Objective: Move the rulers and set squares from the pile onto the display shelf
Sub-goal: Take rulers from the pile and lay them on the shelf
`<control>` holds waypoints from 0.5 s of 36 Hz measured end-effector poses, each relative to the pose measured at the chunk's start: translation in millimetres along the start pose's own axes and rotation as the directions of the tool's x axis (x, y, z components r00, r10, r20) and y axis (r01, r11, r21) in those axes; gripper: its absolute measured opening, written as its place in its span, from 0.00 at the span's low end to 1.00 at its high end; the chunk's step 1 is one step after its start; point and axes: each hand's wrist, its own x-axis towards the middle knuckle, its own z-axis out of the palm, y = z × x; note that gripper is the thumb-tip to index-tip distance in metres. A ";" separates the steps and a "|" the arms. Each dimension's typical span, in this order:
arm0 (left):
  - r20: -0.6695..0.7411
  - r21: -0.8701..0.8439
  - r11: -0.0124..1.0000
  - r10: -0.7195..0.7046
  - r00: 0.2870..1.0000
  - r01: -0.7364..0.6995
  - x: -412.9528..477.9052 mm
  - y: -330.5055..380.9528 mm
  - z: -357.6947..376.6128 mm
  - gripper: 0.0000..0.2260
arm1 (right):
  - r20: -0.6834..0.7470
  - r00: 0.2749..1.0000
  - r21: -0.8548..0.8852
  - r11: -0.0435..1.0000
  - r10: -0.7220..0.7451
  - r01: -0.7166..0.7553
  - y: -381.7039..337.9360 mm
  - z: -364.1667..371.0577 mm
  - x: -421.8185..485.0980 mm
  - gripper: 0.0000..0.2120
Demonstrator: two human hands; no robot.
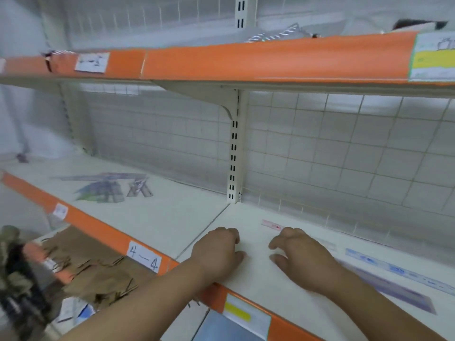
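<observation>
A pink ruler [271,224], thin, flat and translucent with faint markings, is lying on the white display shelf [246,217]. Its left end is showing and the rest is running away behind the right hand [301,253]. That hand's grip is arching over the shelf, fingers bent and tips down just in front of the ruler; the blur is hiding whether they are touching it. The left hand [219,251] is resting apart from the ruler, to its left, its grip curled together on nothing.

To the right, a long pale blue ruler [394,269] with printed patches is lying beside a darker violet see-through strip [398,292]. Far left, the pile [108,189] of clear bluish rulers and set squares is sitting on the neighbouring board. A glossy orange edge strip [98,230] is carrying a paper label [145,257] marked 4-4, and a white wire grid [344,148] is standing behind.
</observation>
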 end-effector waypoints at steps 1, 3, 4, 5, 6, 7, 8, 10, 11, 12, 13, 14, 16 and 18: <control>-0.012 0.001 1.000 -0.014 1.000 0.014 -3.4 -13.2 -6.3 0.17 | -0.004 1.000 0.007 1.000 -0.015 0.015 -12.7 0.4 8.6 0.15; -0.031 0.004 0.999 -0.040 0.999 0.040 -10.9 -42.4 -20.2 0.16 | -0.009 0.999 0.023 0.999 -0.043 0.043 -40.9 2.9 27.0 0.15; -0.038 0.006 0.999 -0.049 0.998 0.050 -14.8 -57.1 -27.9 0.16 | -0.011 0.998 0.030 0.998 -0.057 0.057 -55.0 4.5 35.8 0.16; -0.043 0.005 0.998 -0.059 0.997 0.059 -18.9 -72.7 -36.3 0.17 | -0.013 0.998 0.039 0.997 -0.069 0.070 -70.3 6.3 44.8 0.16; -0.048 -0.001 0.998 -0.068 0.997 0.068 -23.2 -89.2 -45.5 0.17 | -0.014 0.997 0.050 0.996 -0.078 0.079 -86.4 8.3 53.9 0.16; -0.057 -0.010 0.997 -0.077 0.995 0.076 -27.5 -106.1 -55.4 0.17 | -0.019 0.996 0.062 0.994 -0.087 0.088 -103.1 10.0 63.0 0.16; -0.072 -0.023 0.996 -0.087 0.994 0.085 -31.6 -123.8 -66.0 0.17 | -0.026 0.995 0.073 0.992 -0.097 0.098 -120.1 11.7 72.2 0.16; -0.113 -0.050 0.993 -0.115 0.987 0.110 -39.9 -158.6 -87.5 0.17 | -0.044 0.993 0.095 0.989 -0.108 0.112 -153.5 14.6 89.6 0.15; -0.134 -0.058 0.991 -0.130 0.982 0.124 -44.1 -175.3 -97.4 0.17 | -0.051 0.992 0.104 0.988 -0.113 0.118 -169.8 16.3 97.9 0.15; -0.154 -0.064 0.989 -0.145 0.977 0.137 -48.5 -191.7 -106.3 0.17 | -0.058 0.991 0.110 0.986 -0.120 0.126 -185.5 18.3 106.0 0.15; -0.170 -0.069 0.986 -0.160 0.972 0.150 -52.9 -207.1 -114.2 0.17 | -0.065 0.989 0.113 0.984 -0.130 0.136 -200.4 20.3 113.8 0.15; -0.182 -0.074 0.984 -0.175 0.968 0.164 -57.4 -221.9 -120.7 0.16 | -0.070 0.988 0.117 0.982 -0.139 0.147 -214.4 22.3 121.0 0.15; -0.188 -0.090 0.978 -0.202 0.961 0.188 -66.7 -250.3 -130.0 0.16 | -0.069 0.985 0.122 0.979 -0.159 0.166 -241.5 26.7 134.3 0.15; -0.179 -0.100 0.974 -0.218 0.959 0.203 -74.4 -276.8 -134.7 0.16 | -0.052 0.983 0.126 0.975 -0.178 0.183 -265.6 30.4 146.2 0.15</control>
